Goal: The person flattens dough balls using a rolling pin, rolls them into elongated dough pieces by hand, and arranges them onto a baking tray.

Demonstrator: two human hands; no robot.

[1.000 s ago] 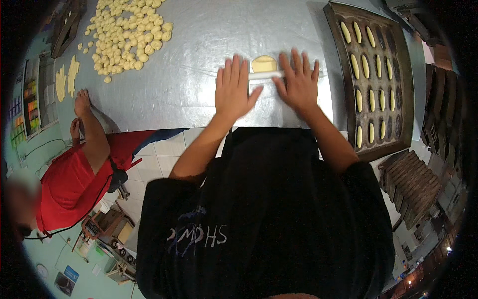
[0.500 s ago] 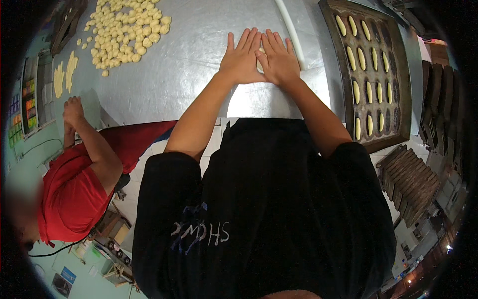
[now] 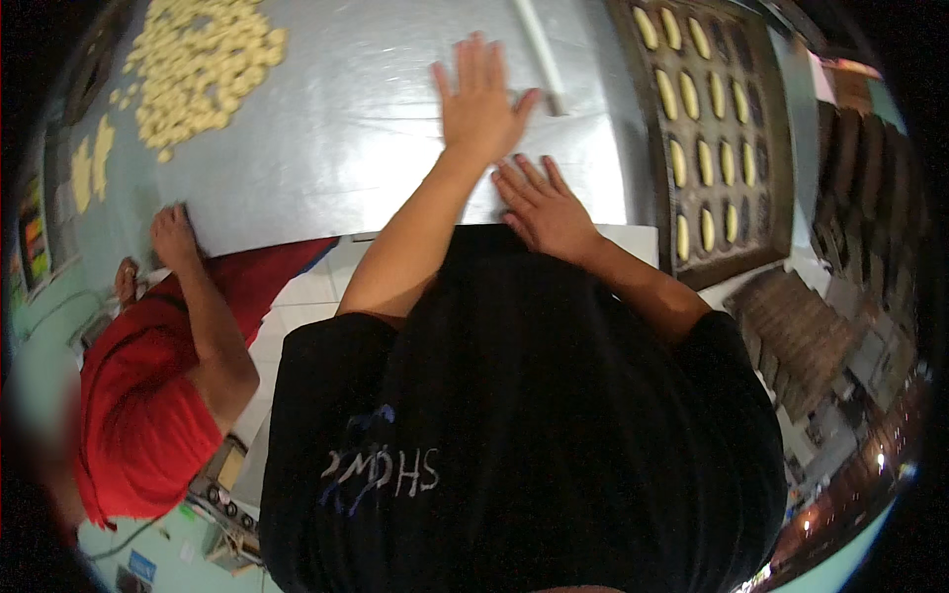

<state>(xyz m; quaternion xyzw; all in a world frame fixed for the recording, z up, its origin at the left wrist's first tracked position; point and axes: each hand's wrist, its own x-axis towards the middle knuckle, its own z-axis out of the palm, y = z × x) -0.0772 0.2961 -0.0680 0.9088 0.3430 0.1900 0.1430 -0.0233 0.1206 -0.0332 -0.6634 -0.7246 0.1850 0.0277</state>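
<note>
The left hand is open, palm down on the table, fingers spread; the right hand is also open, by the near edge. The rolling pin lies loose just beside the left thumb, so a sideways sweep could knock it toward the tray. I cannot tell whether dough is under either palm; lopsided pressure could misshape any there.

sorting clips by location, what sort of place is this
Most likely a bakery's work area: a heap of dough balls lies on a metal-topped worktable, and a dark baking tray holds rows of pale, elongated dough pieces.
</note>
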